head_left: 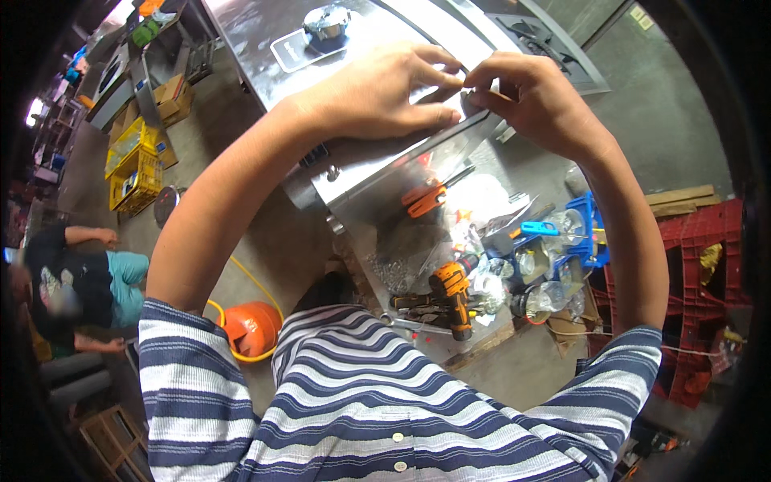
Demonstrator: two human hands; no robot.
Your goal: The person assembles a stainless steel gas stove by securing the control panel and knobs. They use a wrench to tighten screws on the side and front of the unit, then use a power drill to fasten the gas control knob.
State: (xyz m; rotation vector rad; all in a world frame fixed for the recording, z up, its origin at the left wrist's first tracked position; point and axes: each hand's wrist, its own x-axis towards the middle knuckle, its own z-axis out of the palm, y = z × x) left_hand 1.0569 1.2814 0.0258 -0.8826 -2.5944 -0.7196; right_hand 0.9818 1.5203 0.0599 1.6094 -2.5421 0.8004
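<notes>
My left hand [393,90] reaches over a stainless steel appliance body [337,153]. Its fingers are stretched toward the metal edge, thumb apart, and nothing shows in its grasp. Beside it, my right hand [540,104] is curled at the same edge, thumb and fingertips pinched together. Whatever lies between those fingertips is too small to make out. A rounded shiny metal part [327,24] stands on the steel top left of my hands, next to a pale rectangular label [293,55]. Past my right hand is a dark burner grate [538,38] on a steel panel.
Below my hands, a cluttered bench holds an orange cordless drill [454,289], orange-handled pliers [426,201], a blue-handled tool [538,228] and plastic bags. An orange gas cylinder [251,328] stands lower left. Red crates [683,281] sit right, a yellow crate [136,181] left, near another person [80,277].
</notes>
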